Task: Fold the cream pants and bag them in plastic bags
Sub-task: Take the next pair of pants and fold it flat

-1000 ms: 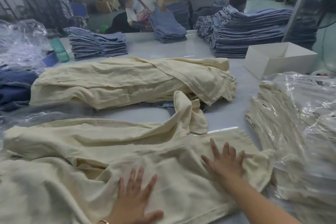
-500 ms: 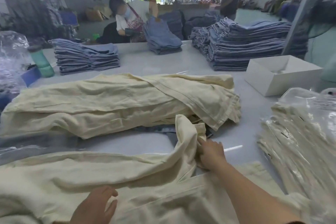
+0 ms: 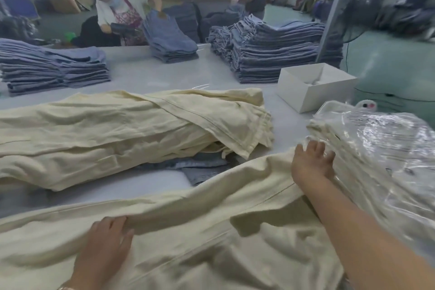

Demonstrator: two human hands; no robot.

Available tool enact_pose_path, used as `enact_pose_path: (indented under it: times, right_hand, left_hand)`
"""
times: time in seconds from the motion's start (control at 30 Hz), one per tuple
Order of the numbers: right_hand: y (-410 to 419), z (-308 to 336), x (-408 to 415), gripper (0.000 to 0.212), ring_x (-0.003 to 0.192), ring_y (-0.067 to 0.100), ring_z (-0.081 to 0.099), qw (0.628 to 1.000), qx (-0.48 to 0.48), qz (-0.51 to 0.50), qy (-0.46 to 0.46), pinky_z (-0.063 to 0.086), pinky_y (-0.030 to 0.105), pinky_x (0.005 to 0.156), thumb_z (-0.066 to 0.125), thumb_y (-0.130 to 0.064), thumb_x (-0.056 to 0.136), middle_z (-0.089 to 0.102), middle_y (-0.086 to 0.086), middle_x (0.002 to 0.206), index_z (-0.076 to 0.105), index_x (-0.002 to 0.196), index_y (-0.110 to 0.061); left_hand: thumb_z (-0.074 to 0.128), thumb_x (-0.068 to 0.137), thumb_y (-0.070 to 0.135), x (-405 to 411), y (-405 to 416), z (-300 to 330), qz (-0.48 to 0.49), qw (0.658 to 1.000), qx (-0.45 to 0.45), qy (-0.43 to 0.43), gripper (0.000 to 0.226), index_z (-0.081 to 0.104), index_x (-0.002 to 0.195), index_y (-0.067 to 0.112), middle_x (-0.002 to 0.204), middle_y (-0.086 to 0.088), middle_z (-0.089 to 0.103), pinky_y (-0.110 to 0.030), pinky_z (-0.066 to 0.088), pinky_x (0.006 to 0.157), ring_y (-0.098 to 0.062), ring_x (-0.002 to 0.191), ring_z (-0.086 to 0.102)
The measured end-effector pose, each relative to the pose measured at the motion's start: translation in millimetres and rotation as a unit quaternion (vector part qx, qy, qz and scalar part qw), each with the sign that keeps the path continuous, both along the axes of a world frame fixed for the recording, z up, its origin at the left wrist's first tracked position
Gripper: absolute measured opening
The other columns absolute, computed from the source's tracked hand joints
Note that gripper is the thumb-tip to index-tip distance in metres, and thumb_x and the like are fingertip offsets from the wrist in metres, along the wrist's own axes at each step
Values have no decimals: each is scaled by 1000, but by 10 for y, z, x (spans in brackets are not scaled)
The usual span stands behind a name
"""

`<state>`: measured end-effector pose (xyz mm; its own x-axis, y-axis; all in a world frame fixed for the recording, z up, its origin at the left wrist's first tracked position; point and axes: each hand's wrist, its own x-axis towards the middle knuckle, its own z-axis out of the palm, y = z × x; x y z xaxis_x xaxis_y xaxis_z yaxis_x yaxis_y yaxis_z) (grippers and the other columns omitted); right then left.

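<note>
A pair of cream pants (image 3: 188, 219) lies spread across the near part of the table, one leg stretched toward the right. My left hand (image 3: 103, 247) rests flat on the cloth near the front, fingers straight. My right hand (image 3: 310, 165) presses with spread fingers on the far right end of the stretched leg, beside a stack of bagged cream pants in clear plastic (image 3: 376, 160). Behind lies a pile of unfolded cream pants (image 3: 117, 134).
A white open box (image 3: 313, 87) stands right of the cream pile. Stacks of blue jeans (image 3: 270, 54) (image 3: 51, 68) (image 3: 171, 40) line the back of the grey table (image 3: 146, 73). Two people work behind it. Some jeans (image 3: 202, 167) peek from under the cream pile.
My right hand gripped the bunched-up pant leg half a second ago; now the leg lies pulled out to the right and the hand is flat on it. My left hand moved onto the cloth.
</note>
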<state>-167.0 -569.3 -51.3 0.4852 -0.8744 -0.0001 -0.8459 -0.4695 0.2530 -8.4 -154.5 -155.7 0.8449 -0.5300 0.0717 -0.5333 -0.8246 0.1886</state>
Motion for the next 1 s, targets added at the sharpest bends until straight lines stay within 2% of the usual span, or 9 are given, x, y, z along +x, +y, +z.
enact_pose_path:
  times: [0.07,0.13,0.23,0.33,0.47,0.63,0.73,0.83,1.0]
  right_hand:
    - [73,-132,-67,54,144,34,-5,999,8,34,30,3,55,114,33,-9,90,0,15,157,33,142,-25]
    - [251,-308,-72,56,145,32,-14,994,34,106,3,-8,55,113,36,-8,88,-6,10,159,35,140,-27]
    - [662,-629,-34,58,148,20,0,954,129,262,-72,6,38,118,46,-25,90,4,2,161,30,146,-29]
    - [1119,-929,12,56,145,16,14,901,248,351,-62,17,32,116,45,-39,94,12,-2,160,27,148,-37]
    - [1301,-1152,79,54,147,20,7,902,249,352,-11,9,43,118,34,-32,97,7,1,161,19,146,-49]
    - [1042,-1146,50,66,147,17,-10,918,272,287,13,-4,60,112,35,-68,87,-7,-3,161,10,147,-52]
    - [902,-1154,-16,84,146,15,-16,929,265,259,0,-7,64,110,32,-86,72,-11,-5,160,7,146,-54]
    - [856,-1179,-30,88,146,15,-16,928,262,263,-5,-9,64,109,30,-89,67,-12,-6,160,7,145,-55]
    - [854,-1213,-34,85,145,14,-19,924,276,264,-9,-15,63,108,31,-88,67,-15,-9,159,5,143,-59]
  left_hand:
    - [61,84,28,5,-75,-55,8,999,-35,-19,35,69,110,5,98,-15,64,-50,47,85,-40,89,57]
    - [66,86,25,-38,-157,-78,-17,1000,-22,-1,39,63,124,16,110,-7,61,-42,43,93,-32,101,54]
    - [52,92,38,-65,-244,-97,-88,996,15,27,37,62,125,25,118,1,59,-32,41,97,-22,111,53]
    - [31,88,42,-27,-278,14,-84,995,-39,35,45,69,90,17,90,0,65,-33,45,76,-23,89,61]
    - [45,91,24,300,-304,161,32,992,-102,-60,22,63,83,14,81,-3,59,-38,45,67,-27,85,56]
    - [50,93,45,704,-415,125,50,989,98,95,29,56,119,32,119,5,55,-37,40,93,-19,119,45]
    - [61,82,57,769,-573,46,7,984,141,108,33,55,107,35,112,6,54,-34,40,88,-17,113,47]
    - [54,85,60,859,-731,73,-22,981,167,95,32,50,83,28,99,5,56,-32,35,74,-18,99,48]
    - [43,96,32,1164,-909,277,93,993,74,-8,29,44,112,7,108,-16,64,-39,45,82,-34,101,61]
